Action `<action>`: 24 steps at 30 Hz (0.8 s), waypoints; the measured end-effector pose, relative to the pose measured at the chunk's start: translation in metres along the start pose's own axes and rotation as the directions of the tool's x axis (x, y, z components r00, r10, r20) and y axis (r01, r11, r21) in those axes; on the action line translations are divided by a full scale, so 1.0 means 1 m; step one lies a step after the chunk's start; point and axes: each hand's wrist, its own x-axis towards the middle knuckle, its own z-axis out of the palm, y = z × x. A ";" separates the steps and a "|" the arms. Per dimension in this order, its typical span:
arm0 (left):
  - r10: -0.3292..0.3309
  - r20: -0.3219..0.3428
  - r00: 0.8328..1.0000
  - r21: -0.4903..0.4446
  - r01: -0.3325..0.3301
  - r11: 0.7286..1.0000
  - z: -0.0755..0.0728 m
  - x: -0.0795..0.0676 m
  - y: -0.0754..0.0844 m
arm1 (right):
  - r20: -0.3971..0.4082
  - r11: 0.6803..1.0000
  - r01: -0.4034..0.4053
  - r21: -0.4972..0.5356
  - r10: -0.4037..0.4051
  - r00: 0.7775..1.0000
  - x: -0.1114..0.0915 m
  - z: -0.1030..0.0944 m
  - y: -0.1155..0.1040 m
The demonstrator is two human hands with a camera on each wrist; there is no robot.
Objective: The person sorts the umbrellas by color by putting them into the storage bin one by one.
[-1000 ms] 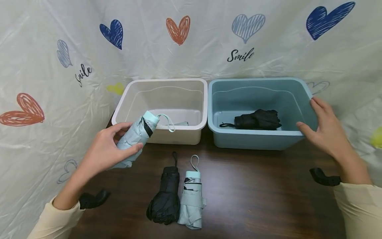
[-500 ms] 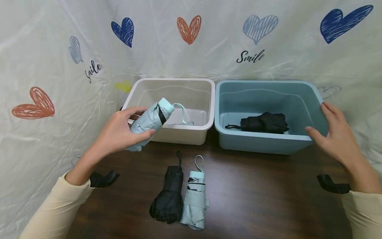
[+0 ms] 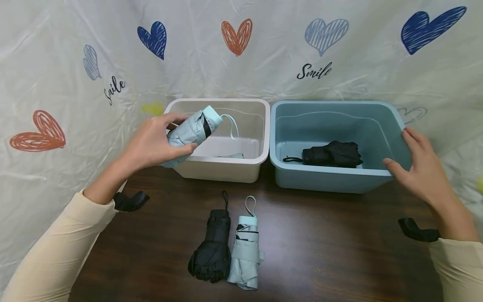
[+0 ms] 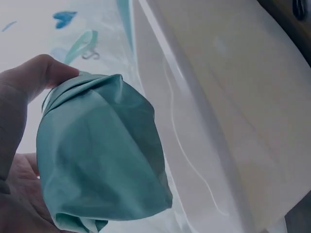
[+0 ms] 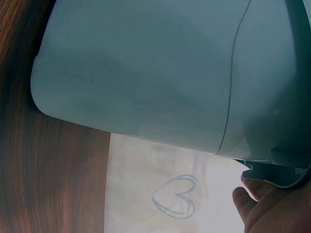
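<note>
My left hand [image 3: 152, 140] grips a folded light-blue umbrella [image 3: 192, 129], tilted over the left part of the beige bin [image 3: 222, 170]. Its mint cap and wrist loop point up and to the right. The umbrella's fabric end [image 4: 104, 155] fills the left wrist view, beside the bin's wall. My right hand [image 3: 424, 167] holds the right front corner of the blue bin [image 3: 320, 180], the thumb at the front rim. Inside that bin lies a folded black umbrella [image 3: 332, 154]. Low in the beige bin, a bit of light-blue fabric [image 3: 235, 155] shows; the front wall hides most of it.
On the dark wooden table [image 3: 320, 243], a folded black umbrella [image 3: 213, 247] and a folded light-blue umbrella [image 3: 245, 253] lie side by side in front of the bins. A white sheet [image 3: 188, 63] printed with hearts rises behind and at the sides.
My left hand has carried the light-blue umbrella forward and up, from the beige bin's front edge to above its left part. My right hand stays on the blue bin.
</note>
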 end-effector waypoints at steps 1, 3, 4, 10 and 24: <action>0.007 0.003 1.000 0.010 -0.007 1.000 -0.001 0.004 0.000 | -0.002 1.000 0.000 0.002 0.000 1.000 0.000 0.000 0.000; 0.020 0.008 1.000 0.030 -0.020 0.999 -0.002 0.012 -0.001 | -0.001 1.000 0.001 0.012 -0.001 1.000 -0.001 -0.001 0.001; 0.026 0.013 1.000 0.036 -0.027 0.999 -0.002 0.016 -0.002 | 0.000 1.000 0.004 0.017 -0.004 1.000 -0.001 -0.001 0.001; 0.076 0.072 0.995 0.149 -0.086 0.985 -0.007 0.029 -0.003 | 0.006 1.000 0.004 0.022 -0.004 1.000 -0.001 -0.001 0.003; 0.151 0.221 0.963 0.265 -0.209 0.942 -0.004 0.051 -0.004 | -0.014 1.000 -0.006 -0.006 0.006 1.000 -0.001 0.004 0.003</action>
